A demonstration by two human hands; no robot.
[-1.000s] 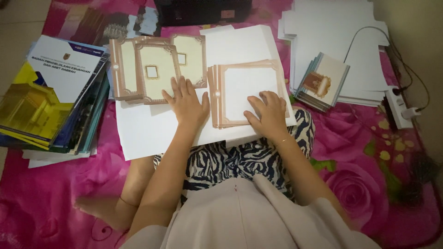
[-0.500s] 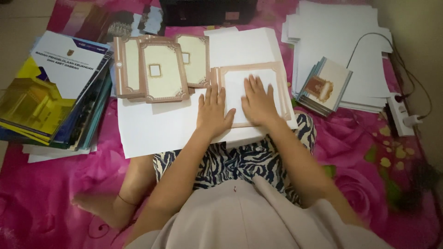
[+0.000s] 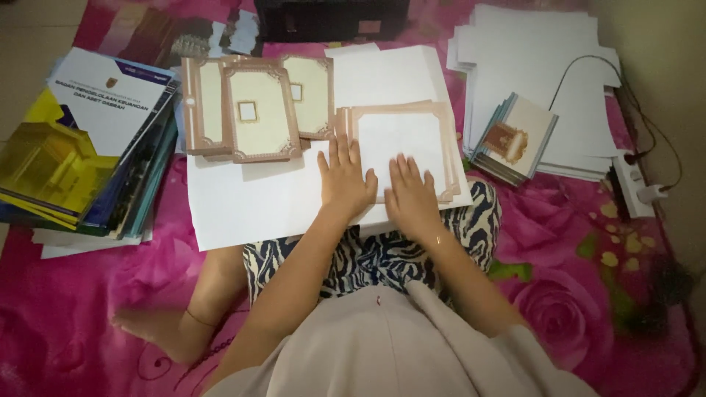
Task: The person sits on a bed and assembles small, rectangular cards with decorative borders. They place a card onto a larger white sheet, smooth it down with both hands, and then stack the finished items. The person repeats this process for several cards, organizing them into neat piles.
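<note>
One large white sheet (image 3: 250,206) lies mid-blanket, bearing three tan bordered covers (image 3: 257,110) and one framed card (image 3: 401,143) that both hands press flat, fingers spread: left hand (image 3: 344,180), right hand (image 3: 412,198). The card's lower edge is hidden beneath them

A pink floral mat (image 3: 588,294) carries paper stacks (image 3: 537,73), booklets (image 3: 81,147), seemingly.

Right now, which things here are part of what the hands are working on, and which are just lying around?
In hand:
left hand and right hand, flat on the bordered sheet
big white sheet beneath it
bordered cards stacked beside it

Lying about:
book pile
white paper stack
small booklets
power strip
pink flowered blanket
</note>
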